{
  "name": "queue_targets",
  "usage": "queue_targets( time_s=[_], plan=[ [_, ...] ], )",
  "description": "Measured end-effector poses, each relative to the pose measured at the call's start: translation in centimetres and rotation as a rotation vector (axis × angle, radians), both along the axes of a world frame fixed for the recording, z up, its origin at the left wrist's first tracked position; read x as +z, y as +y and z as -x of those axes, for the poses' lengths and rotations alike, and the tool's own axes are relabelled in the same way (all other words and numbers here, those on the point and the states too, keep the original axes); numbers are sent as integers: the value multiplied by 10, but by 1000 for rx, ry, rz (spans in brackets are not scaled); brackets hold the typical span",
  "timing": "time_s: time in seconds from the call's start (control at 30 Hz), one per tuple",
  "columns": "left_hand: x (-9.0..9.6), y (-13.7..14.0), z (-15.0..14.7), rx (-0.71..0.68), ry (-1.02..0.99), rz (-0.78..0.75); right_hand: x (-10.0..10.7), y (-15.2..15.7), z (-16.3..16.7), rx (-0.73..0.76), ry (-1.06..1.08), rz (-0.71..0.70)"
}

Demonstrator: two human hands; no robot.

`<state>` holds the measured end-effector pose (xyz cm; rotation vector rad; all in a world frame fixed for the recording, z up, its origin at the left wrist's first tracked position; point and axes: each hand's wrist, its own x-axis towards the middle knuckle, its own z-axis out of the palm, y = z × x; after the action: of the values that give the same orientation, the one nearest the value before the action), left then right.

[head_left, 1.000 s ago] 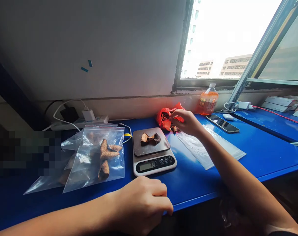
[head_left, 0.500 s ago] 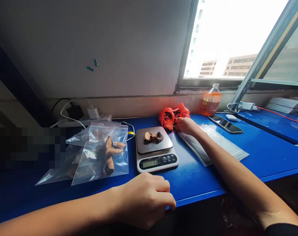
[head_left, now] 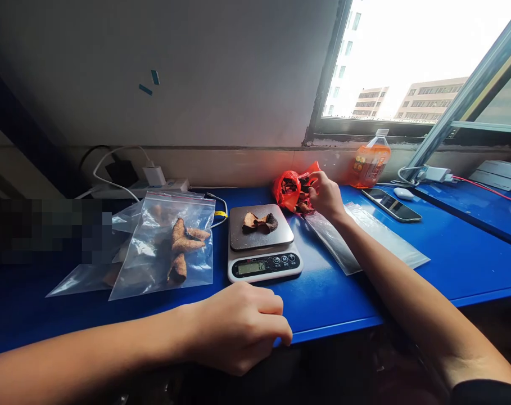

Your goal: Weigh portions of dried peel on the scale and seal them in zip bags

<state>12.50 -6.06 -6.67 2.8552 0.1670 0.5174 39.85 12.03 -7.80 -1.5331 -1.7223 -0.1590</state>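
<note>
My left hand rests at the desk's front edge, fingers curled in with nothing seen in them. Just beyond it stands a kitchen scale with a lit display. Curled dried brown slices lie on its steel plate. My right hand is at the mouth of a red plastic bag, its bent fingers against the rim and seemingly gripping it; the fingertips are partly hidden. More dark dried pieces fill the bag. Left of the scale lies a clear zip bag holding similar brown pieces, over other zip bags.
Flat clear bags lie under my right forearm. Behind them are a phone, a white earbud case and a bottle of orange drink. A power strip with a white charger runs along the wall.
My right hand has risen slightly at the red bag, and more of its fingers shows. My left hand stays curled at the desk edge. The view has shifted a little.
</note>
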Motion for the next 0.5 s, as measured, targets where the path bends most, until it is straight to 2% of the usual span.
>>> queue_targets(
  time_s=[0.17,0.3,0.37,0.5],
  plan=[
    [0,0,1,-5,-5,23,12,-18,-7,53,82,-251],
    [0,0,1,-3,-3,7,25,-34,6,154,130,-372],
    [0,0,1,-2,-4,-6,31,-44,18,270,91,-340],
    [-2,0,2,-8,-14,-14,44,-65,36,478,29,-131]
  ],
)
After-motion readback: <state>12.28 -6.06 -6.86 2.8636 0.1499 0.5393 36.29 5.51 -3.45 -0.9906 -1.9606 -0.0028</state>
